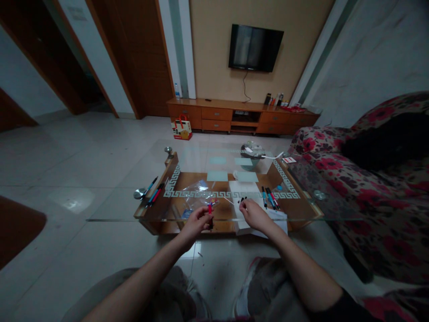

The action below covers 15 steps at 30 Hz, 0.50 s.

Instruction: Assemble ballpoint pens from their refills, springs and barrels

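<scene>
My left hand (197,221) is closed around a red pen (210,209) with a black lower end, held about upright over the front edge of the glass table (114,210). To the right, my right hand (254,215) has its fingertips pinched together at the tabletop. Several small black pieces (242,199) lie right by those fingertips; whether one is between them is hidden. Behind my left hand a clear plastic bag (197,191) is spread on the glass. Blue and red pens (271,198) lie right of my right hand, and more pens (154,195) lie at the left.
White paper (275,223) shows under the glass near my right hand. A bowl with plastic in it (252,151) stands toward the far right side. Beyond are a low cabinet (216,114) and a paper bag (181,129); a flowered sofa (385,197) is on the right.
</scene>
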Motion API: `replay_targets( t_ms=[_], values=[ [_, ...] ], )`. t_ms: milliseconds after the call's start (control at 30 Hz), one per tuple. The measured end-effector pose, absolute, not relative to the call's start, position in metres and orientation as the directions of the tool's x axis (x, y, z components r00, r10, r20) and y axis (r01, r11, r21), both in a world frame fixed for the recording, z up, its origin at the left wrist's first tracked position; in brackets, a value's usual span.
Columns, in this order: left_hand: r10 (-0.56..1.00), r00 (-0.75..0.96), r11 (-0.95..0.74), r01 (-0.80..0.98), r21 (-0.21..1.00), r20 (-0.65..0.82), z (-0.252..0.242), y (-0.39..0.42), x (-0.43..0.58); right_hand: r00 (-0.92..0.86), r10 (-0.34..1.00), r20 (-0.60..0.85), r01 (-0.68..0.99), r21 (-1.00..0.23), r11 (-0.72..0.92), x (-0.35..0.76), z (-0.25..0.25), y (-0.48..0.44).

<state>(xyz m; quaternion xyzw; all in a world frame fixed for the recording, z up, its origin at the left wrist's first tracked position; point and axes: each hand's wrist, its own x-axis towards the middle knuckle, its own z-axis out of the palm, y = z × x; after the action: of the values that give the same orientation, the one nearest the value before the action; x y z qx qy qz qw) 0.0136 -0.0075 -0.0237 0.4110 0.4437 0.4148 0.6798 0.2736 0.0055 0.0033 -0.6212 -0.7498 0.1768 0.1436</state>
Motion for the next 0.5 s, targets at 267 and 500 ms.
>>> replay_targets(
  t_ms=[267,500],
  values=[
    [0.919,0.264,0.354,-0.232,0.906,-0.292,-0.023,-0.008,0.014,0.010,0.995,0.096,0.477,-0.875,0.079,0.270,0.005,0.018],
    [0.919,0.260,0.355,-0.213,0.910,-0.298,-0.023,-0.008,0.013,0.231,0.967,0.112,0.273,-0.961,0.046,0.287,0.014,0.029]
  ],
)
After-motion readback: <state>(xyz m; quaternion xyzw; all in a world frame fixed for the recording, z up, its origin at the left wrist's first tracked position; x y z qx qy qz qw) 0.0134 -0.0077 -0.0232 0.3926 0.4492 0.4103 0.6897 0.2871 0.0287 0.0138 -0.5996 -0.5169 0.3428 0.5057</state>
